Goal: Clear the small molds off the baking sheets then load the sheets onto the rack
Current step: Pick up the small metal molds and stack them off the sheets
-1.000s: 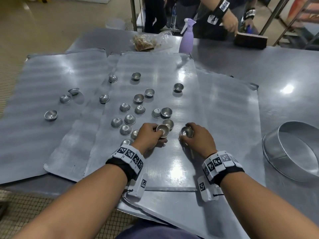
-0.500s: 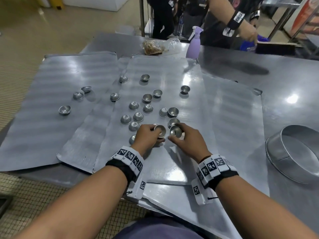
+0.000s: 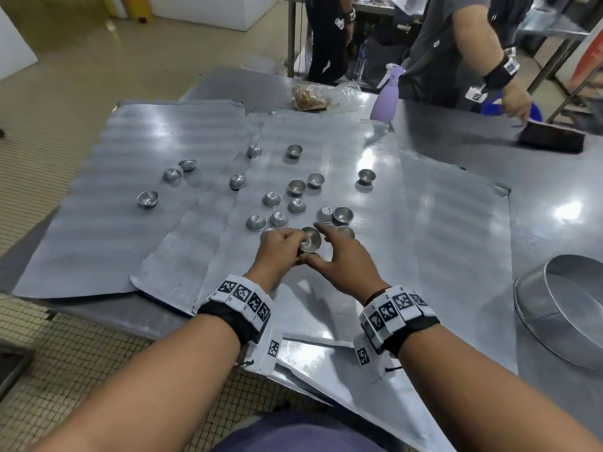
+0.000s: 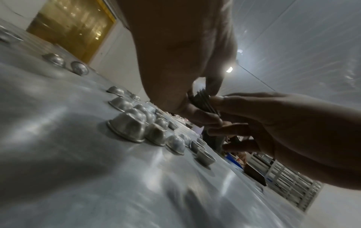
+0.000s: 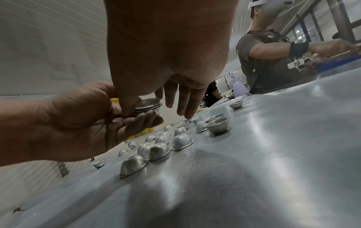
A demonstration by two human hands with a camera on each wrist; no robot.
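Several small metal molds (image 3: 279,220) lie scattered, some upside down, over overlapping baking sheets (image 3: 365,148); three more sit on the left sheet (image 3: 107,151). My left hand (image 3: 280,252) holds a nested stack of molds (image 3: 310,243) just above the middle sheet, fingers curled under it. My right hand (image 3: 342,265) meets it from the right, thumb and index finger pinching the top of the stack while the other fingers stay straight. The stack (image 5: 148,104) shows its rims in the right wrist view, and in the left wrist view the stack (image 4: 203,101) sits between both hands.
A large round tin (image 3: 561,308) sits on the steel table at the right. A lilac spray bottle (image 3: 385,99) and a plastic bag (image 3: 310,97) stand at the back. Another person (image 3: 456,44) works a brush (image 3: 551,137) at the far right. The sheets overhang the near table edge.
My right hand carried its single mold left and set it onto the stack in my left hand. Both hands now meet slightly above the sheet.
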